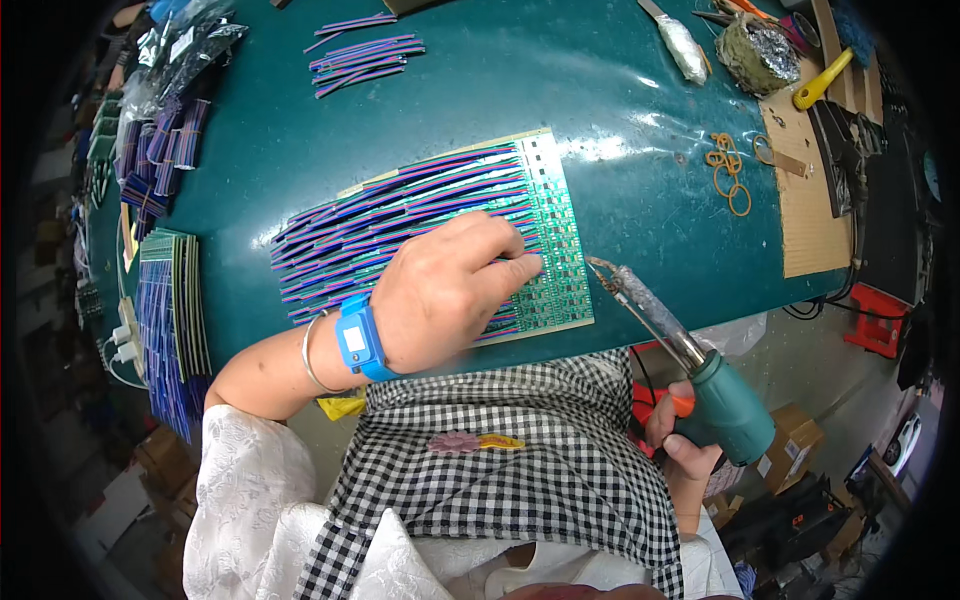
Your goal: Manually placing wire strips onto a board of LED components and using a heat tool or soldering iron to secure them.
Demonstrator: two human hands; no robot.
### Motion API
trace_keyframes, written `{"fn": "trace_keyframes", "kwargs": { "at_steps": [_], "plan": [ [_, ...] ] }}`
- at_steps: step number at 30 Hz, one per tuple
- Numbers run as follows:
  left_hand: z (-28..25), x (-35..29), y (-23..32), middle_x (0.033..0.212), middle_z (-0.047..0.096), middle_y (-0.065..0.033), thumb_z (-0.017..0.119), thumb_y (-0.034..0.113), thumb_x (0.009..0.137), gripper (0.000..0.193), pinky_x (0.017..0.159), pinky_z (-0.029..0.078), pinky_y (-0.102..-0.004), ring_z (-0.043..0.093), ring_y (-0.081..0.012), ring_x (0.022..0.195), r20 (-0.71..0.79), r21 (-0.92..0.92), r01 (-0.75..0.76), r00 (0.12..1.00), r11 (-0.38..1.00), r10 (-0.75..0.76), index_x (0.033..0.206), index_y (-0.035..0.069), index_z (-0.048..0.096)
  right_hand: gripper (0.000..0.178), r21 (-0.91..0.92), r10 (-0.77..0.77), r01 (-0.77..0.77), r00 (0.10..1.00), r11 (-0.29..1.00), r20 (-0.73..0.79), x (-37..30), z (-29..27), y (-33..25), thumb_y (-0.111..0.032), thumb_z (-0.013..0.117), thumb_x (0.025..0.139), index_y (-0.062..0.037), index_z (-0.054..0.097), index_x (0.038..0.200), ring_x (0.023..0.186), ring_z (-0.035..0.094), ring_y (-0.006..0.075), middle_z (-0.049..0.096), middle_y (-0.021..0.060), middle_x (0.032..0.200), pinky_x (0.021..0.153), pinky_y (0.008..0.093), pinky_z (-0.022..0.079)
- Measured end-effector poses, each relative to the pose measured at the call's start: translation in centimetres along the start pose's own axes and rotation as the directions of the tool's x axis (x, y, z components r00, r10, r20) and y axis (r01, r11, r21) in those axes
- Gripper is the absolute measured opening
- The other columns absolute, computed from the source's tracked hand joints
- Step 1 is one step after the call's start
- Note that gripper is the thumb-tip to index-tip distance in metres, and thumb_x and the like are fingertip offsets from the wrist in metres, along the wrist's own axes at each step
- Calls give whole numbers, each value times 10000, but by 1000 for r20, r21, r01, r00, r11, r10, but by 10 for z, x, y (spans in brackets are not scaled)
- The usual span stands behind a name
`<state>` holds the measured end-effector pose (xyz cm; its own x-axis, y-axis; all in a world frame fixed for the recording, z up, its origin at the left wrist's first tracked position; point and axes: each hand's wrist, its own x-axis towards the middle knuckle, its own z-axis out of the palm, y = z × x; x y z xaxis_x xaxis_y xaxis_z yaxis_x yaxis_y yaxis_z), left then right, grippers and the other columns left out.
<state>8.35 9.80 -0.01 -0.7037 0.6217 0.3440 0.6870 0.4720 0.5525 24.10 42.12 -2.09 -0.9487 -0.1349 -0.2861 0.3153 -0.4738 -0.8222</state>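
Note:
A green circuit board panel [558, 215] lies on the bench, with rows of small parts along its right side. Many short blue, red and black wire strips [350, 232] run leftward from it. My left hand [455, 285] rests over the wires, its thumb and fingers pinched at the wire ends beside the parts. What lies between the fingertips is hidden. In my right hand [685, 445] is a soldering gun [735, 408] with a green body and an orange trigger. Its tip points left, close to the panel's right edge, seemingly just apart from it.
Loose wire strips [368, 62] lie at the far side of the green bench [480, 85]. Bundled wires [165, 150] and stacked wired panels [172, 300] sit at left. Rubber bands [728, 170], cardboard [812, 235], a wrapped blade [682, 48] and a yellow-handled tool [825, 78] are at right.

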Motion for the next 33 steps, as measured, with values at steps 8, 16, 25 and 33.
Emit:
{"fn": "trace_keyframes", "kwargs": {
  "at_steps": [8, 16, 25, 33],
  "plan": [
    [14, -8, -3, 888, 639, -106, 725, -102, 696, 331, 643, 558, -367, 662, -267, 766, -8, -27, 69, 998, 997, -69, 1017, -23, 742, 570, -91, 2, 1, 1000, 996, 30, 2, -4, 8, -27, 791, 780, 94, 612, 1307, 648, 559, 140, 613, 80, 771, 580, 258, 432],
    [16, -14, -2, 905, 635, -120, 721, -91, 694, 361, 647, 561, -377, 663, -281, 791, 3, -32, 58, 998, 998, -58, 1051, -42, 726, 538, -214, 39, -35, 999, 976, 17, 2, -4, 12, -7, 775, 798, 74, 603, 1301, 680, 559, 124, 625, 61, 800, 635, 263, 447],
    [17, -16, -1, 894, 590, -113, 696, -24, 734, 328, 637, 552, -375, 643, -273, 800, 41, 22, 44, 998, 999, -45, 1060, -55, 708, 332, -279, 52, -47, 999, 959, 10, 11, -1, 12, -41, 777, 787, 24, 644, 1084, 653, 554, 148, 615, 43, 752, 630, 293, 455],
    [19, -17, -4, 870, 518, -90, 663, 85, 802, 298, 606, 541, -358, 611, -243, 823, 40, 50, 0, 999, 999, -2, 1066, -52, 682, 148, -489, -42, 60, 998, 870, 47, 19, 0, 14, -61, 771, 760, -10, 653, 832, 596, 547, 171, 619, 53, 711, 579, 314, 434]
  ]
}}
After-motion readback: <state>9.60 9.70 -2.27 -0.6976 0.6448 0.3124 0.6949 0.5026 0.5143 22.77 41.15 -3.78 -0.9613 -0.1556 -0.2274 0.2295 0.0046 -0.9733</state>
